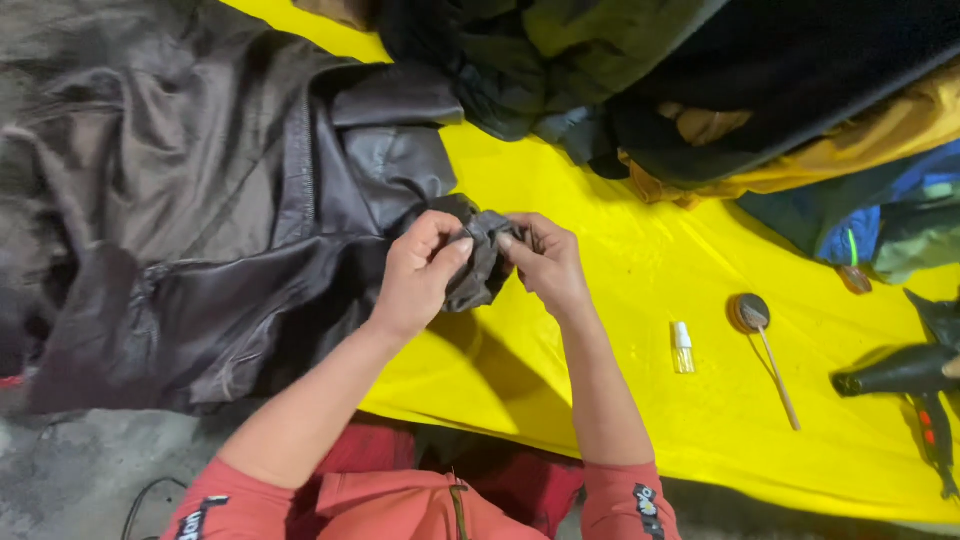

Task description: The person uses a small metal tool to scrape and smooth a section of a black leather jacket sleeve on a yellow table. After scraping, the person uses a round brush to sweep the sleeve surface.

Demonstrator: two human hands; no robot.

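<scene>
A dark brown leather jacket lies spread over the left half of the view, partly on a yellow sheet. My left hand and my right hand both pinch the crumpled end of one jacket sleeve between thumbs and fingers, close together near the middle of the view. The sleeve end is bunched up, and its tip is hidden under my fingers.
A heap of dark, green, yellow and blue clothes fills the top right. On the yellow sheet to the right lie a small clear bottle, a round tin with a wooden stick and a black hair dryer.
</scene>
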